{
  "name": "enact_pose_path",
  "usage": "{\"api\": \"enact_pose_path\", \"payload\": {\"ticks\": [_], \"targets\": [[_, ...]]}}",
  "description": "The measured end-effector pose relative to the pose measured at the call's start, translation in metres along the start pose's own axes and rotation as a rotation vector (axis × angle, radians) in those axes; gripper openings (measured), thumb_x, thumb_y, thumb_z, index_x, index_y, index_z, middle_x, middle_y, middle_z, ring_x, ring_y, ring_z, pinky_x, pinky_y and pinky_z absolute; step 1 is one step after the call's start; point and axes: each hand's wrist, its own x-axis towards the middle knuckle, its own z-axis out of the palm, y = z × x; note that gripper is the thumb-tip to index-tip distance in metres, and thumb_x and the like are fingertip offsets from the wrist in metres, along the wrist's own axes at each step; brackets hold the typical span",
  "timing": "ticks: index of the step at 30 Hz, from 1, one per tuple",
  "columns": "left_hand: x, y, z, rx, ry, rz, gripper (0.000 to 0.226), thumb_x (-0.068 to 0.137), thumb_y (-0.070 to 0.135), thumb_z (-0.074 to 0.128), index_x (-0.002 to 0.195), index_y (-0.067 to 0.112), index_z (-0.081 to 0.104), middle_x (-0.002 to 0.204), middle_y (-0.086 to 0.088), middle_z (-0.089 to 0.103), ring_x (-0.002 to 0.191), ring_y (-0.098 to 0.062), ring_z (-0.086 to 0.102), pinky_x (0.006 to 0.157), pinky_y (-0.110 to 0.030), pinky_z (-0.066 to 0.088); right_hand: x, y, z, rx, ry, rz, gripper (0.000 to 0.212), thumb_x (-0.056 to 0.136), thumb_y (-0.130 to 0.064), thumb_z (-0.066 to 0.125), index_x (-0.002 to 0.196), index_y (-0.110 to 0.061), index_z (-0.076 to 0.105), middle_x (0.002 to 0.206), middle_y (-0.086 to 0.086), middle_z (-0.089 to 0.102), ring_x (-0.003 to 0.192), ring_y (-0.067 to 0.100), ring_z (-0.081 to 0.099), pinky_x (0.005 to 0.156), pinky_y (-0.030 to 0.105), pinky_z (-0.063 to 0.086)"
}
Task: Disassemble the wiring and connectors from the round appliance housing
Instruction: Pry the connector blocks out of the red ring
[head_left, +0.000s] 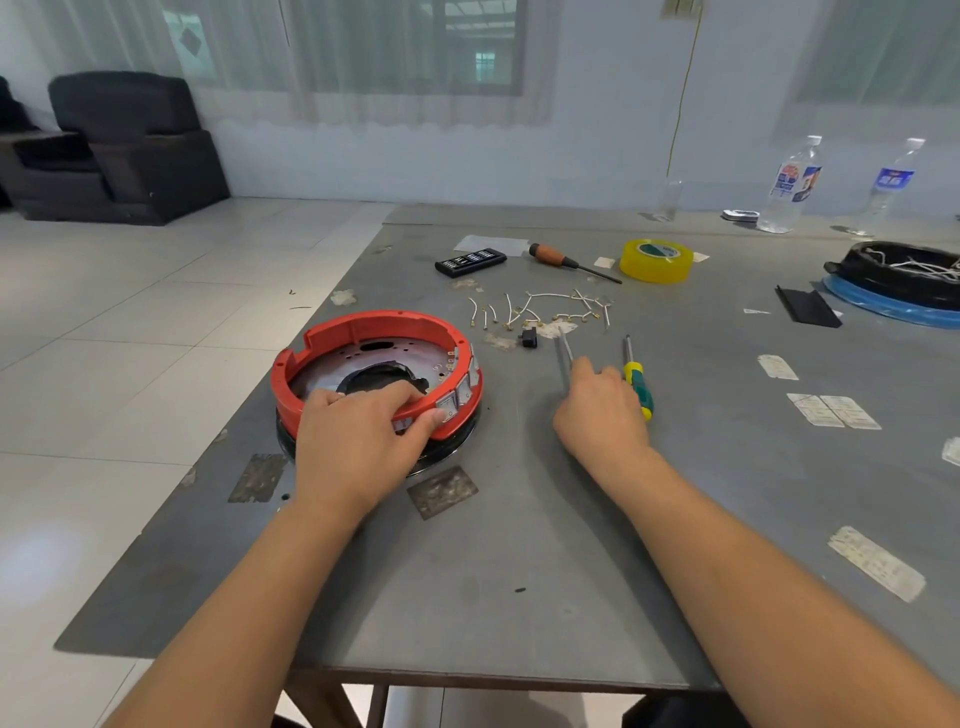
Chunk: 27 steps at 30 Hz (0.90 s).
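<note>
Grey counter (519, 545) over pale floor tiles. The left hand (358, 441) grips the red round housing's (363, 332) near rim; the right hand (602, 410) pinches thin metal tweezers (565, 345) just beside. Beyond lie loose wires (545, 309), then a dark armchair (130, 145).

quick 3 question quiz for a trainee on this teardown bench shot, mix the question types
1. True or false: the left hand grips the rim of the red round housing.
2. Which tool lies just right of the right hand? A) roll of yellow tape B) green-and-yellow screwdriver C) orange-handled screwdriver
3. Fill in: the removed white wires lie on the table ____ the housing, toward the tape.

Key: 1 true; 2 B; 3 beyond
</note>
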Motion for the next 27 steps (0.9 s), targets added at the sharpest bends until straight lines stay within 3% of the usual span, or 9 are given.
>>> {"api": "enact_pose_path", "payload": {"ticks": [2, 5, 7, 10, 13, 16, 20, 23, 27], "targets": [[0.001, -0.006, -0.005, -0.05, -0.001, -0.005, 0.05, 0.091, 0.072, 0.05, 0.097, 0.031, 0.078, 0.073, 0.005, 0.074, 0.077, -0.028, 0.069, 0.088, -0.042, 0.045, 0.002, 0.005, 0.0, 0.188, 0.017, 0.064, 0.032, 0.095, -0.007, 0.047, 0.127, -0.005, 0.051, 0.115, 0.023, 0.061, 0.104, 0.043, 0.059, 0.072, 0.038, 0.039], [0.005, -0.016, -0.009, -0.131, -0.052, -0.093, 0.065, 0.078, 0.089, 0.041, 0.108, 0.043, 0.076, 0.077, 0.01, 0.07, 0.085, -0.028, 0.067, 0.092, -0.044, 0.051, 0.002, 0.01, -0.003, 0.495, -0.078, 0.131, 0.05, 0.099, -0.017, 0.045, 0.149, -0.014, 0.042, 0.12, 0.01, 0.063, 0.111, 0.034, 0.063, 0.088, 0.041, 0.052], [0.008, -0.02, -0.01, -0.126, -0.081, -0.116, 0.074, 0.072, 0.095, 0.037, 0.12, 0.051, 0.074, 0.093, 0.006, 0.079, 0.095, -0.031, 0.068, 0.094, -0.045, 0.053, 0.002, 0.009, -0.005, 0.729, -0.14, 0.171, 0.051, 0.1, -0.018, 0.043, 0.151, -0.02, 0.041, 0.115, -0.002, 0.061, 0.086, 0.02, 0.072, 0.079, 0.038, 0.06], [0.013, -0.023, -0.011, -0.114, -0.09, -0.077, 0.07, 0.074, 0.093, 0.038, 0.115, 0.051, 0.077, 0.104, 0.008, 0.081, 0.096, -0.026, 0.07, 0.09, -0.042, 0.053, 0.004, 0.006, -0.009, 1.014, -0.163, 0.274, 0.04, 0.097, -0.017, 0.044, 0.132, -0.023, 0.06, 0.093, 0.006, 0.07, 0.051, 0.009, 0.063, 0.049, 0.024, 0.051], [0.016, -0.025, -0.013, -0.121, -0.11, -0.026, 0.054, 0.081, 0.083, 0.044, 0.109, 0.051, 0.078, 0.099, 0.01, 0.081, 0.087, -0.02, 0.067, 0.083, -0.039, 0.051, 0.002, 0.007, -0.01, 1.273, -0.211, 0.383, 0.019, 0.097, -0.023, 0.058, 0.108, -0.017, 0.072, 0.094, 0.011, 0.074, 0.053, 0.014, 0.061, 0.048, 0.026, 0.049], [0.017, -0.03, -0.015, -0.157, -0.137, 0.038, 0.053, 0.083, 0.08, 0.043, 0.11, 0.05, 0.079, 0.095, 0.013, 0.081, 0.084, -0.016, 0.068, 0.084, -0.044, 0.053, -0.002, 0.011, -0.009, 1.343, -0.301, 0.389, 0.021, 0.096, -0.031, 0.07, 0.105, -0.012, 0.072, 0.084, 0.006, 0.071, 0.056, 0.015, 0.059, 0.049, 0.025, 0.049], [0.021, -0.041, -0.014, -0.155, -0.158, 0.118, 0.048, 0.085, 0.079, 0.042, 0.111, 0.055, 0.074, 0.085, 0.025, 0.065, 0.085, -0.009, 0.054, 0.091, -0.041, 0.041, -0.005, 0.014, -0.013, 1.44, -0.446, 0.289, 0.018, 0.103, -0.021, 0.058, 0.116, -0.01, 0.065, 0.086, 0.008, 0.071, 0.061, 0.017, 0.062, 0.053, 0.03, 0.052], [0.025, -0.05, -0.01, -0.154, -0.218, 0.09, 0.026, 0.086, 0.077, 0.047, 0.107, 0.069, 0.058, 0.1, 0.032, 0.047, 0.105, 0.0, 0.035, 0.1, -0.034, 0.02, -0.005, 0.014, -0.017, 1.296, -0.489, 0.133, 0.015, 0.107, -0.016, 0.049, 0.117, -0.012, 0.059, 0.092, 0.006, 0.076, 0.068, 0.019, 0.066, 0.062, 0.035, 0.057], [0.028, -0.057, -0.009, -0.184, -0.248, 0.067, 0.014, 0.094, 0.071, 0.057, 0.109, 0.07, 0.057, 0.109, 0.025, 0.04, 0.111, 0.01, 0.017, 0.105, -0.034, 0.011, 0.001, 0.009, -0.024, 1.007, -0.434, -0.029, 0.013, 0.106, -0.02, 0.044, 0.106, -0.025, 0.056, 0.078, -0.001, 0.066, 0.062, 0.015, 0.057, 0.063, 0.034, 0.052]]}}
